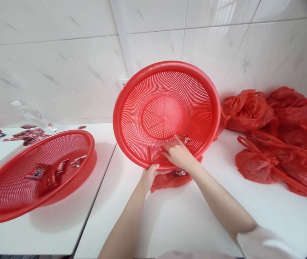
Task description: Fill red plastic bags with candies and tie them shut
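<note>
A red plastic mesh basket [166,66] is tilted up, its hollow inside facing me. My left hand [150,176] grips its lower rim, thumb on top and the other fingers partly hidden. Inside the basket is my right hand [179,153], its index finger stretched out and its thumb apart. Just beyond those fingers, a small wrapped packet [186,139] lies on the basket wall; I see nothing held in this hand. Below the rim is a red plastic bag [165,182] with a dark packet [179,173] at its mouth.
At left, a second red mesh basket [85,138] holds several small packets [48,180]. Patterned wrappers [30,135] and a clear plastic bottle [33,114] lie behind it. Filled red plastic bags [247,111] sit at right. A tiled wall [153,43] backs the white table [169,223].
</note>
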A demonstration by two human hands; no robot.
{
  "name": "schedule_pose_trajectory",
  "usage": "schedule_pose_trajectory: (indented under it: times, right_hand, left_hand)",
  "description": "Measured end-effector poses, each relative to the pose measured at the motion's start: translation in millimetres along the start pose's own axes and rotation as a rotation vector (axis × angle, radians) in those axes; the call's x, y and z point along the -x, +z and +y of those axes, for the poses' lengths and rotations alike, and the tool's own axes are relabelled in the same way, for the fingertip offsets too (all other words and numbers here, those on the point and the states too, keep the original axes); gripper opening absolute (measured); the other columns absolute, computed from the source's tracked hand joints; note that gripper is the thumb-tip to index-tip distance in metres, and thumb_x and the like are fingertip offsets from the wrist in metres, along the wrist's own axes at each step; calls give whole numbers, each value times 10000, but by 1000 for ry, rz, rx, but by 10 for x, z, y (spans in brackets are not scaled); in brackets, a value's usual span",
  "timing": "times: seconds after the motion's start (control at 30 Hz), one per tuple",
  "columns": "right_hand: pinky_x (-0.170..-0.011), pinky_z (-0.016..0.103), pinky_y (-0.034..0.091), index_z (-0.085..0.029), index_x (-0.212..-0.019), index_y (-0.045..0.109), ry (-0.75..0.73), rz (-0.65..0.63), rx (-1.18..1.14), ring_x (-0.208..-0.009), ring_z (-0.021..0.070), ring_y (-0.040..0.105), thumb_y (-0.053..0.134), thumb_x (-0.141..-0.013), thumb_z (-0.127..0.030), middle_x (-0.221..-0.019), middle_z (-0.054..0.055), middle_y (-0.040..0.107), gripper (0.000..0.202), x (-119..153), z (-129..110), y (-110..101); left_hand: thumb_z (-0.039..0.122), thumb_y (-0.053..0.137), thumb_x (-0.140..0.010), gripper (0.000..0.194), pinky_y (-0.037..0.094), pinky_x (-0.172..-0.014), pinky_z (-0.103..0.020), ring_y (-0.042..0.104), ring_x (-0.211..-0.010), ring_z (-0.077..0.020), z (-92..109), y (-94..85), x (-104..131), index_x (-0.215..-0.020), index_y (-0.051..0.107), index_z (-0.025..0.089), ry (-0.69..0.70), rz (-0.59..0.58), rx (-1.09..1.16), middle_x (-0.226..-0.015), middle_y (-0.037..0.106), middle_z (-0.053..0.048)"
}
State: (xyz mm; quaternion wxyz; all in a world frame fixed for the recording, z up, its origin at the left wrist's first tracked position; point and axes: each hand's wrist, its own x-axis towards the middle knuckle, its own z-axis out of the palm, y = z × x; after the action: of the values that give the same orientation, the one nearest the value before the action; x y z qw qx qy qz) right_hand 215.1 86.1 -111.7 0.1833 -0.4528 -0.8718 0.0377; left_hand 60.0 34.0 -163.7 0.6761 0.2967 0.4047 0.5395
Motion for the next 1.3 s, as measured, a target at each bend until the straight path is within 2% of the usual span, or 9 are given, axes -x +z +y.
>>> schedule_pose_trajectory:
  times: [0.13, 0.2, 0.27, 0.37, 0.43, 0.53, 0.67, 1.0, 1.3]
  right_hand:
    - [-849, 317, 465, -143, -988, 684, -52, -99, -135, -945, 206, 637, 497, -897, -109, -952, 106, 700, 211, 21, -3, 18]
    - [-866, 303, 463, -149, -1024, 683, -90, -44, -279, -971, 190, 623, 507, -876, -74, -997, 102, 692, 242, 24, -13, -16]
    - [-897, 312, 457, -166, -1027, 689, -83, 90, -467, -981, 182, 615, 546, -882, -135, -1025, 91, 686, 206, 14, -32, -53]
    - [-740, 290, 492, -180, -919, 700, 120, 256, -863, -784, 157, 630, 572, -897, -352, -873, 51, 690, 215, -19, -42, -89]
    - [-604, 258, 476, -173, -858, 690, 284, 283, -1160, -627, 126, 596, 601, -858, -451, -747, 22, 670, 292, -38, -14, -98]
    - [-614, 246, 498, -166, -882, 690, 368, 296, -1434, -608, 107, 603, 754, -712, -436, -729, 6, 682, 326, -43, 59, -113]
    - [-703, 281, 534, -180, -902, 697, 363, 366, -1481, -670, 123, 645, 844, -599, -341, -746, 2, 704, 374, -22, 124, -159]
    - [-880, 329, 500, -210, -1033, 723, 350, 427, -1489, -879, 154, 652, 803, -676, -368, -943, 26, 728, 399, -29, 185, -175]
    - [-592, 230, 512, -186, -960, 714, 422, 303, -1572, -626, 123, 622, 647, -793, -532, -695, 22, 658, 390, -25, 170, -215]
  left_hand:
    - [230, 658, -659, 388, 560, -856, -454, 679, -1007, -326, -6, -12, -30, -1029, 626, 116, -4, 23, 6, -969, 740, -110]
    - [217, 650, -666, 427, 554, -871, -455, 676, -1019, -317, 11, -23, -46, -1082, 616, 122, 9, 34, 15, -1000, 737, -105]
    - [207, 644, -670, 441, 553, -874, -449, 675, -1026, -311, 26, -38, -63, -1104, 615, 135, 30, 62, 25, -1020, 734, -100]
    - [203, 657, -636, 417, 564, -837, -443, 682, -1004, -324, 39, -71, -94, -1048, 638, 140, 61, 130, 33, -976, 741, -99]
    - [201, 669, -606, 407, 569, -810, -448, 686, -984, -337, 48, -92, -115, -1008, 647, 142, 85, 169, 32, -930, 746, -92]
    - [201, 677, -580, 412, 564, -807, -464, 690, -958, -344, 67, -105, -130, -986, 650, 135, 110, 199, 37, -877, 747, -83]
    - [215, 686, -577, 429, 556, -822, -472, 693, -941, -339, 89, -98, -122, -993, 645, 116, 102, 176, 48, -910, 745, -97]
    - [221, 684, -581, 379, 566, -752, -410, 705, -877, -310, 90, -126, -124, -942, 633, 119, 119, 167, 32, -876, 742, -84]
    - [246, 635, -611, 368, 547, -820, -419, 685, -975, -328, 80, -100, -118, -947, 647, 95, 79, 101, 90, -918, 744, -127]
